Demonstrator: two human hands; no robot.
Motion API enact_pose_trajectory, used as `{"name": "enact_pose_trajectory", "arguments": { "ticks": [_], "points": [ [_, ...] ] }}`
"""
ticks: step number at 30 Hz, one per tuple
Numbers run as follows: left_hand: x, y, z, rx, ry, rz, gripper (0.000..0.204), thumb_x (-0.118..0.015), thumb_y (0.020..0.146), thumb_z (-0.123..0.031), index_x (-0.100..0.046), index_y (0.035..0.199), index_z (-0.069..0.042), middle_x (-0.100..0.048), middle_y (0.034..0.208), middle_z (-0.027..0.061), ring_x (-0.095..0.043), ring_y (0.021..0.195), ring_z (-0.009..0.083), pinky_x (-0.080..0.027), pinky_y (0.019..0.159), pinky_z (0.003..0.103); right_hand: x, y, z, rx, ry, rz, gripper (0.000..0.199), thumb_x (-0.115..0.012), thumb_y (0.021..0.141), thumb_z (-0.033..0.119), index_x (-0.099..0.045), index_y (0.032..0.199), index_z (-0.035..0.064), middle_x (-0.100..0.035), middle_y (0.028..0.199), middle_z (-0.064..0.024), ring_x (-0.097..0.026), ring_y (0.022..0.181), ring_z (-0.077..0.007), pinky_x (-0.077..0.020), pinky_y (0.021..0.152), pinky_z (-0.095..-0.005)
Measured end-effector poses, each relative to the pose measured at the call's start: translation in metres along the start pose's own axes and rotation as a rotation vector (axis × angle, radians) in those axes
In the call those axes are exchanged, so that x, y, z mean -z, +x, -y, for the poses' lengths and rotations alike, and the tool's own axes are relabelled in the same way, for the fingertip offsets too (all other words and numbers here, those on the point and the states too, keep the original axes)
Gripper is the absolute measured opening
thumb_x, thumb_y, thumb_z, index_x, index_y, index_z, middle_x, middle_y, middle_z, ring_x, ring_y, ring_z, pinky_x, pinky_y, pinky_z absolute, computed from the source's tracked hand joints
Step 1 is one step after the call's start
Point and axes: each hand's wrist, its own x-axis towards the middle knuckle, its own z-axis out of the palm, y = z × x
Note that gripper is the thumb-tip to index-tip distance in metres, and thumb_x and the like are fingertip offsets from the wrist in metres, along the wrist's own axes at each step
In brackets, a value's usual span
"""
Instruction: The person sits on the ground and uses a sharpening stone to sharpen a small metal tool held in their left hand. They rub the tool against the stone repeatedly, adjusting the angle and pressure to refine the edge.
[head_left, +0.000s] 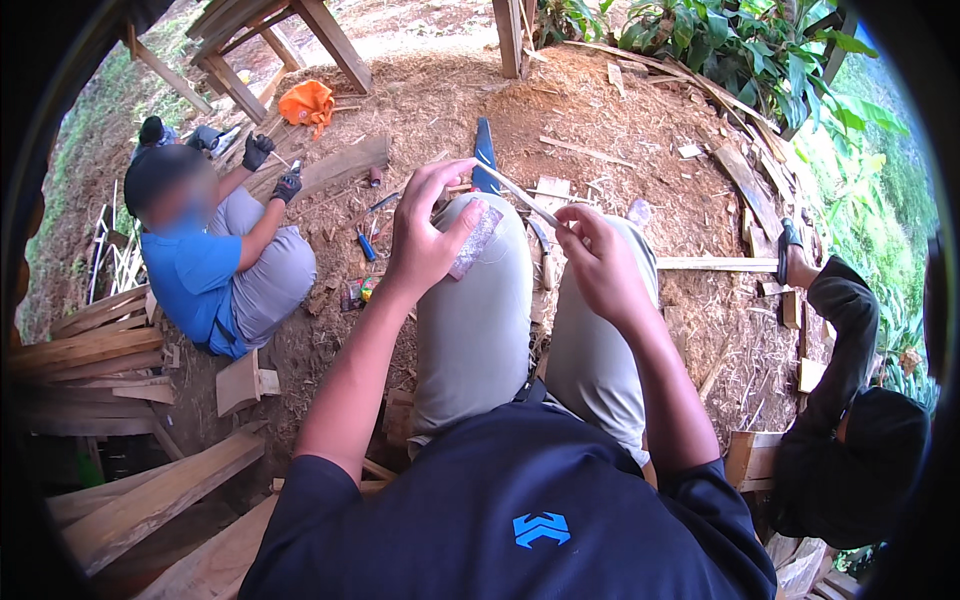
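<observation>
My right hand [597, 258] pinches one end of a thin pale wooden stick [520, 192], which slants up and left above my knees. The stick's far end meets the fingertips of my left hand [428, 230]. Under the left thumb is a flat, purplish-grey speckled rectangle [477, 240], possibly sandpaper, over my left knee; the left hand appears to grip it, though part of that grip is hidden. A blue saw blade [485, 150] lies on the ground just beyond my knees. Between the knees shows a curved blade [541, 240], partly covered.
Left, a person in a blue shirt [195, 270] and dark gloves sits working near a plank [345, 165]. A blue-handled tool [366, 246] and orange bag [307, 105] lie on shavings-covered ground. Stacked timber [90, 350] stands left; another person in dark clothes [850, 450] is at right.
</observation>
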Motion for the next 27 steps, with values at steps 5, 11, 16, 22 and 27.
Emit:
{"name": "enact_pose_trajectory", "arguments": {
  "ticks": [5, 11, 16, 22, 27],
  "points": [
    [-0.002, 0.024, -0.003, -0.152, 0.123, 0.104, 0.039, -0.078, 0.086, -0.024, -0.069, 0.122, -0.010, -0.064, 0.121, 0.0090, -0.061, 0.114, 0.0252, -0.044, 0.100, 0.040, 0.016, -0.003, 0.001, 0.080, -0.039, -0.087, 0.024, -0.059, 0.098, 0.018, -0.068, 0.115, 0.0029, -0.071, 0.091, -0.0209, -0.071, 0.084, -0.0322, -0.0525, 0.077, -0.0393],
    [-0.002, 0.045, -0.008, -0.249, 0.093, 0.174, 0.012, -0.071, 0.092, -0.016, -0.077, 0.097, -0.007, -0.071, 0.090, 0.0065, -0.067, 0.086, 0.0205, -0.051, 0.082, 0.035, 0.041, 0.005, 0.001, 0.185, -0.067, -0.065, 0.024, -0.060, 0.095, 0.004, -0.070, 0.117, 0.0026, -0.072, 0.109, -0.0187, -0.071, 0.100, -0.0307, -0.0535, 0.085, -0.0383],
    [-0.001, 0.049, -0.017, -0.095, 0.069, 0.272, 0.014, -0.073, 0.091, -0.016, -0.076, 0.101, -0.006, -0.071, 0.088, 0.0051, -0.064, 0.077, 0.0153, -0.048, 0.072, 0.031, 0.061, 0.021, 0.000, 0.298, -0.100, -0.106, 0.020, -0.067, 0.095, 0.013, -0.073, 0.111, 0.0036, -0.074, 0.100, -0.0146, -0.071, 0.087, -0.0248, -0.0538, 0.080, -0.0353],
    [-0.053, 0.016, -0.043, 0.127, -0.033, 0.280, 0.020, -0.064, 0.098, -0.019, -0.073, 0.110, -0.006, -0.067, 0.079, 0.0081, -0.057, 0.063, 0.0143, -0.043, 0.057, 0.032, 0.092, 0.036, -0.029, 0.367, -0.251, -0.132, 0.016, -0.072, 0.092, 0.018, -0.076, 0.104, 0.0093, -0.073, 0.099, -0.0082, -0.067, 0.088, -0.0207, -0.0518, 0.080, -0.0349],
    [-0.112, -0.032, -0.045, 0.375, -0.099, 0.267, 0.019, -0.055, 0.103, -0.021, -0.060, 0.107, -0.003, -0.063, 0.069, 0.0114, -0.063, 0.061, 0.0223, -0.045, 0.057, 0.037, 0.089, 0.056, -0.083, 0.172, -0.141, -0.211, 0.053, -0.079, 0.086, 0.028, -0.059, 0.135, 0.0172, -0.052, 0.135, -0.0184, -0.064, 0.111, -0.0271, -0.0607, 0.084, -0.0369]
  ]
}}
